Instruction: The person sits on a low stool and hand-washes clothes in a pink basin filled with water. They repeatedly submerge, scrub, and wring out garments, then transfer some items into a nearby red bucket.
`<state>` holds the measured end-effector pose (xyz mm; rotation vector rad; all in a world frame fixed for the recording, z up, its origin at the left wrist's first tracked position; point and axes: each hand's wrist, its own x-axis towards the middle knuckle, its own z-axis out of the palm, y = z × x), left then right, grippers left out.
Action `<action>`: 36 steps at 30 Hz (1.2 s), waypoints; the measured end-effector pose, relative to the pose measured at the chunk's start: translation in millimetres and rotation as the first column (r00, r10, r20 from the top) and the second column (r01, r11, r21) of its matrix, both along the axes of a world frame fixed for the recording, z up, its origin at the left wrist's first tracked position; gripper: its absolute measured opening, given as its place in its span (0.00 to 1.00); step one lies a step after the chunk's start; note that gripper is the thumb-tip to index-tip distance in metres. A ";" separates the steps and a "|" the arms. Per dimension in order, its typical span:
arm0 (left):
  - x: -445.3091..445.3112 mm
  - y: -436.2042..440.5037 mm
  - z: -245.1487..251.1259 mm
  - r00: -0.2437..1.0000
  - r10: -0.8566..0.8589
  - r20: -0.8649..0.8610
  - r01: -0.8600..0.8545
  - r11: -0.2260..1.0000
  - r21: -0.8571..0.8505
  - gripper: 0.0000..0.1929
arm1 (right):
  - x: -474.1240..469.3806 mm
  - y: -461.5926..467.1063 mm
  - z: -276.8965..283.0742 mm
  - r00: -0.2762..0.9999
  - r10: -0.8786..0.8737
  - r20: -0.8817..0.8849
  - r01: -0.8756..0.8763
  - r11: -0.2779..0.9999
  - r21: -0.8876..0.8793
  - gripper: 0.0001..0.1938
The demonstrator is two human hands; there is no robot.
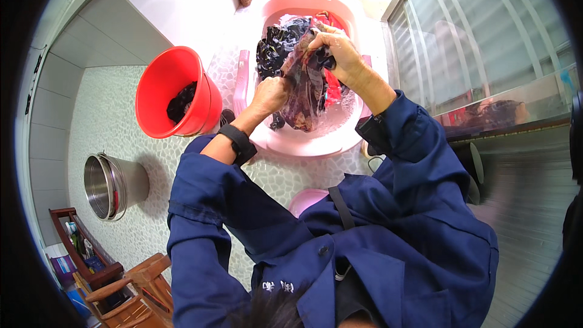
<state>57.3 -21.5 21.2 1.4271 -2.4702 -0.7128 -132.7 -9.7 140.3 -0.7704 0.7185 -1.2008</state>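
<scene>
A wet, dark, thin patterned cloth (pixel 304 95) stretches between my two hands above a pink plastic tub (pixel 296 146). My left hand (pixel 272 94) is closed around its left edge. Higher up and to the right, my right hand (pixel 338 48) pinches the upper part between thumb and fingers. Below, black patterned clothing (pixel 271 52) lies in the tub's left side. A red garment (pixel 334 89) shows on the right, partly hidden by the cloth and my right hand. Sudsy water (pixel 341 116) surrounds the clothes.
Left of the tub stands a red bucket (pixel 168 68) with dark cloth (pixel 181 102) inside. A stainless-steel bucket (pixel 132 184) sits on the pebble-patterned floor (pixel 114 114). Wooden chair (pixel 132 291) is at lower left. A framed glass panel (pixel 464 32) borders the right side.
</scene>
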 end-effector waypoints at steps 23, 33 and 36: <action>-25.7 9.7 -56.1 0.852 0.355 -0.384 -0.217 0.908 0.358 0.24 | -18.3 -9.2 -100.9 0.892 0.321 -0.319 -0.283 0.946 0.160 0.14; 8.2 -5.1 -27.0 -0.039 0.809 -0.586 0.022 0.587 0.809 0.18 | -111.4 -12.7 -201.7 0.621 0.221 -0.752 -0.103 0.974 0.202 0.16; 9.3 -3.3 -16.7 -0.137 0.835 -0.533 0.201 0.550 0.810 0.21 | -88.1 16.7 -252.8 0.452 0.213 -0.866 -0.257 0.961 0.102 0.26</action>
